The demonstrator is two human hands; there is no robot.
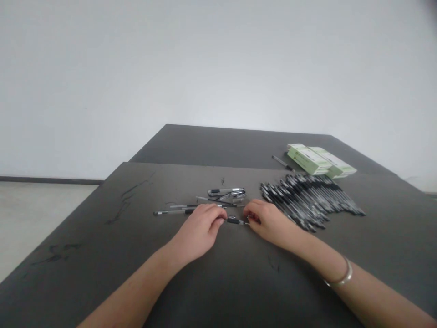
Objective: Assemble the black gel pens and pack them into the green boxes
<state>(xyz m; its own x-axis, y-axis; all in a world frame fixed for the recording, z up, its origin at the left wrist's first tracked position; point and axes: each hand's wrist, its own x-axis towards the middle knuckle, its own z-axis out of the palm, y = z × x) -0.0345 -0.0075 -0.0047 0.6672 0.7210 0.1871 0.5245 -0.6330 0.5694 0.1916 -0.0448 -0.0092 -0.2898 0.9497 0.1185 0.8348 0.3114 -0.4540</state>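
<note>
Between my two hands lies a gel pen with a black grip, held nearly level just above the dark table. My left hand pinches its left end with thumb and fingers. The fingers of my right hand are curled closed at the pen's thin, pale tip end; their exact hold is partly hidden. Beyond my hands is a small group of loose pens and clear caps. A few long pen pieces extend left from behind my left hand.
A large fanned row of black-and-clear pens lies to the right, close to my right forearm. Two green-and-white boxes rest behind it, with a single pen beside them. Dark smudges mark the tabletop at left. A pale wall stands behind.
</note>
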